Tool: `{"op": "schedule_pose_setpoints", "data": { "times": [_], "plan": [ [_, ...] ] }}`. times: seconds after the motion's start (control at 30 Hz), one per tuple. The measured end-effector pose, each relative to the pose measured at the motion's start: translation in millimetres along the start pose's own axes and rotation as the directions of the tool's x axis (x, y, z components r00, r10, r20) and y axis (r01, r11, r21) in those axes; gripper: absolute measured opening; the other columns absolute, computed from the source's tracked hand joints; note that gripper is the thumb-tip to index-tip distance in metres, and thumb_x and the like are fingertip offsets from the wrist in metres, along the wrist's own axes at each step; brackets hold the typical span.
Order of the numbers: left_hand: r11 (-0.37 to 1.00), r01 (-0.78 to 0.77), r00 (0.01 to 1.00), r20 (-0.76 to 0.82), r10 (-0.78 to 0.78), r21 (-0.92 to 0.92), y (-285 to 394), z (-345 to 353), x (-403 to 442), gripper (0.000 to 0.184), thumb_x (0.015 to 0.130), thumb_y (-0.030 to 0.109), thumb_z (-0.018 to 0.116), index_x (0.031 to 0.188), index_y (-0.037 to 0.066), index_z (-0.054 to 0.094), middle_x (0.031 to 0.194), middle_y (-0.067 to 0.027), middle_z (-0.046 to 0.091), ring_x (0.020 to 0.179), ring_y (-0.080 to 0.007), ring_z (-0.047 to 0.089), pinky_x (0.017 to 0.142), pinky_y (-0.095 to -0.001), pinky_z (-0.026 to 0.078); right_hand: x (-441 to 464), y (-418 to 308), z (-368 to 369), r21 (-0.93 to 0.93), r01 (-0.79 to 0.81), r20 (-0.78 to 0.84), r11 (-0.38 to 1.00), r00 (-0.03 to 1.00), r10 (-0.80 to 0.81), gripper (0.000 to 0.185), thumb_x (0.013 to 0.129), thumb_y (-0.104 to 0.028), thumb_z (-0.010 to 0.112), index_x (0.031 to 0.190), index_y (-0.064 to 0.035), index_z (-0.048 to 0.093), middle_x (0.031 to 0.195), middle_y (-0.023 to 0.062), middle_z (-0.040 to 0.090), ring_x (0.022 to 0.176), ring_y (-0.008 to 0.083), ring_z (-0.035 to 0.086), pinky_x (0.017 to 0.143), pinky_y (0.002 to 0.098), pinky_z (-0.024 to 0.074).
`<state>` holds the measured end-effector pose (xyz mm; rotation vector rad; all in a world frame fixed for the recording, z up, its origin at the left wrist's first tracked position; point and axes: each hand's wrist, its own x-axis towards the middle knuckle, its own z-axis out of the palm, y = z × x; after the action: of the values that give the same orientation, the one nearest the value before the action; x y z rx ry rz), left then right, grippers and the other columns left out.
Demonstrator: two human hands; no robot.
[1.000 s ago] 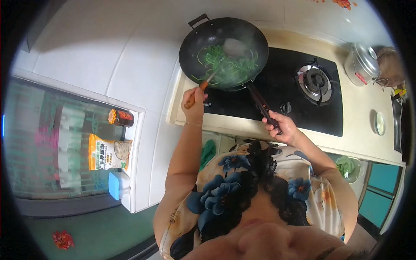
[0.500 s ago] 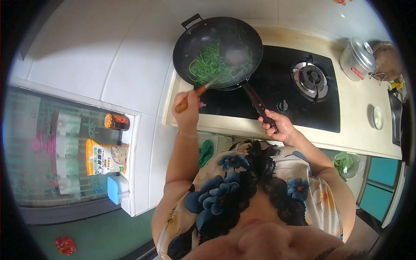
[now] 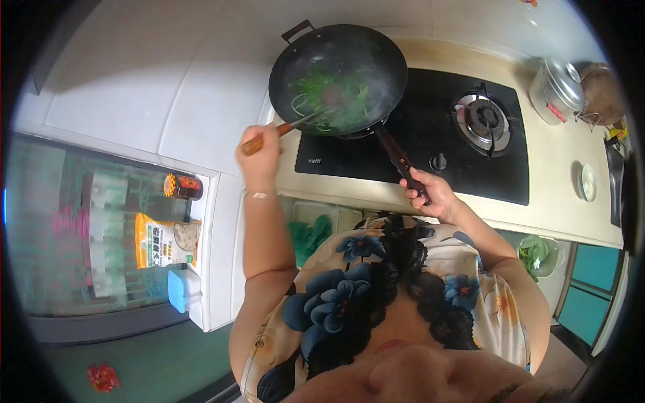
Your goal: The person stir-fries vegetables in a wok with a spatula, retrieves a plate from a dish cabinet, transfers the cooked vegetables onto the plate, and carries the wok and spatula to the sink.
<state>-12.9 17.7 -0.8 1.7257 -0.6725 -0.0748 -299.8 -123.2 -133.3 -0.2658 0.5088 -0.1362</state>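
Note:
A black wok (image 3: 386, 64) sits on the left side of the stove, with steam rising from it. Thin, stringy green vegetables (image 3: 316, 84) lie in its bowl. My left hand (image 3: 262, 151) is closed around the wooden handle of a spatula (image 3: 285, 128), left of the wok's near rim. The spatula's metal shaft reaches in among the greens, and its head is blurred by motion and steam. My right hand (image 3: 432, 193) grips the wok's long dark handle (image 3: 396, 156) at its near end.
The black gas stove (image 3: 430, 114) has a second burner (image 3: 485, 119) at right. Beyond it stand a lidded metal pot (image 3: 557, 87) and a small white dish (image 3: 587, 183). On the left ledge are a jar (image 3: 183, 187), a yellow-and-white bag (image 3: 164, 242) and a blue-lidded box (image 3: 181, 291). Leafy greens (image 3: 535, 255) sit lower right.
My left hand has moved left with the spatula, whose head has shifted left through the greens. The vegetables are more spread out. My right hand stays on the wok handle.

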Motion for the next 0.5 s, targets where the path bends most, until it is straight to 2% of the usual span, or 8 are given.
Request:
{"op": "schedule_pose_setpoints", "data": {
  "times": [0.03, 0.07, 0.13, 0.27, 0.33, 0.4, 0.47, 0.5],
  "plan": [
    [0.992, 0.035, 0.999, 0.002, -0.035, -0.123, -13, 13, 2, 0.018, 0.083, 0.017, 0.062, 0.076, 0.001, 0.056, 0.06, -0.0057, 0.057, 0.05, -0.0111, 0.054, 0.046, -0.0245, 0.047, 0, 0, 0, -0.005, -0.003, 0.002, 1.0, 1.0, 0.003, 0.017, 0.09, -0.023, 0.055, 0.099, -0.0098, 0.048, 0.083, 0.0064, 0.058, 0.059, 0.0109, 0.047, 0.038, 0.0173, 0.0287],
    [0.992, 0.035, 0.999, -0.003, -0.036, -0.124, -18, 17, 0, 0.018, 0.083, 0.017, 0.062, 0.076, 0.001, 0.056, 0.06, -0.0057, 0.057, 0.05, -0.0111, 0.054, 0.046, -0.0245, 0.047, 1, 1, -1, -0.001, -0.002, 0.008, 1.0, 1.0, 0.002, 0.017, 0.09, -0.023, 0.055, 0.099, -0.01, 0.048, 0.083, 0.0064, 0.058, 0.059, 0.0109, 0.047, 0.039, 0.0172, 0.0288],
    [0.949, 0.182, 0.983, 0.045, -0.176, -0.257, -23, 21, -3, 0.018, 0.083, 0.017, 0.061, 0.079, 0.0, 0.055, 0.062, -0.0067, 0.058, 0.051, -0.0117, 0.055, 0.047, -0.0243, 0.048, 0, 2, -2, 0.003, -0.004, 0.013, 1.0, 1.0, 0.004, 0.017, 0.09, -0.023, 0.055, 0.099, -0.0103, 0.048, 0.084, 0.0064, 0.058, 0.059, 0.011, 0.047, 0.039, 0.0172, 0.0289],
    [0.969, 0.203, 0.975, 0.118, -0.188, -0.138, -14, -40, 6, 0.017, 0.084, 0.015, 0.061, 0.08, -0.001, 0.054, 0.068, -0.0086, 0.061, 0.055, -0.0121, 0.058, 0.05, -0.0237, 0.049, -1, 0, -1, 0.01, -0.005, 0.019, 1.0, 1.0, 0.005, 0.017, 0.09, -0.024, 0.055, 0.099, -0.0105, 0.049, 0.083, 0.0063, 0.058, 0.059, 0.0108, 0.047, 0.039, 0.0171, 0.029],
    [0.991, 0.109, 0.992, 0.075, -0.103, -0.077, -9, -53, 11, 0.016, 0.083, 0.013, 0.062, 0.082, -0.001, 0.055, 0.068, -0.0082, 0.061, 0.055, -0.012, 0.058, 0.052, -0.0234, 0.05, 0, 0, -3, 0.014, -0.006, 0.03, 1.0, 1.0, 0.006, 0.017, 0.09, -0.024, 0.055, 0.099, -0.0105, 0.049, 0.083, 0.0062, 0.058, 0.059, 0.0108, 0.047, 0.039, 0.0172, 0.029],
    [0.997, 0.067, 0.997, 0.038, -0.066, -0.024, -24, -32, 16, 0.015, 0.083, 0.012, 0.062, 0.085, -0.002, 0.056, 0.068, -0.0085, 0.061, 0.056, -0.0122, 0.058, 0.052, -0.0238, 0.05, 2, 1, -6, 0.001, -0.008, 0.022, 1.0, 1.0, 0.008, 0.021, 0.09, -0.024, 0.054, 0.107, -0.0123, 0.048, 0.085, 0.0074, 0.057, 0.06, 0.0111, 0.046, 0.04, 0.0163, 0.0294],
    [0.984, -0.102, 0.994, 0.019, 0.106, -0.143, -53, 2, 15, 0.016, 0.084, 0.013, 0.062, 0.087, -0.002, 0.056, 0.069, -0.0089, 0.061, 0.057, -0.0126, 0.059, 0.053, -0.0239, 0.05, 3, 1, -6, -0.003, -0.008, 0.016, 1.0, 1.0, 0.008, 0.022, 0.09, -0.024, 0.054, 0.107, -0.0123, 0.048, 0.085, 0.0073, 0.057, 0.06, 0.011, 0.046, 0.04, 0.0163, 0.0294],
    [0.985, -0.1, 0.994, 0.019, 0.104, -0.142, -57, 13, 7, 0.016, 0.084, 0.013, 0.062, 0.087, -0.002, 0.056, 0.069, -0.0089, 0.061, 0.057, -0.0126, 0.059, 0.053, -0.0239, 0.05, 3, 2, -6, -0.005, -0.006, 0.014, 1.0, 1.0, 0.006, 0.022, 0.09, -0.024, 0.054, 0.107, -0.0122, 0.048, 0.085, 0.0072, 0.057, 0.06, 0.0109, 0.046, 0.04, 0.0163, 0.0294]
  ]
}}
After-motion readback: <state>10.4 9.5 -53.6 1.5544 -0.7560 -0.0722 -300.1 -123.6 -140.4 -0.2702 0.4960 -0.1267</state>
